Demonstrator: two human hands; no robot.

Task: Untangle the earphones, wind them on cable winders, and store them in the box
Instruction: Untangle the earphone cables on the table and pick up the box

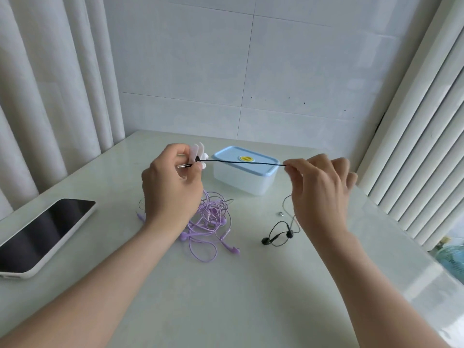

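My left hand [173,184] holds a white cable winder [198,154] above the table, with the metal plug of the black earphones sticking out between its fingers. A black cable [241,162] runs taut from the winder to my right hand [319,187], which pinches it between thumb and forefinger. The rest of the black earphones [277,236] trails down to the table, both earbuds lying there. A tangled heap of purple earphones [211,222] lies under my left hand. The translucent box [244,172] with a blue lid stands closed behind the cable.
A phone in a white case [42,234] lies screen-up at the left of the pale table [251,297]. A small silver piece [281,214] lies near the black cable. Curtains hang left, slatted blinds right, a tiled wall behind.
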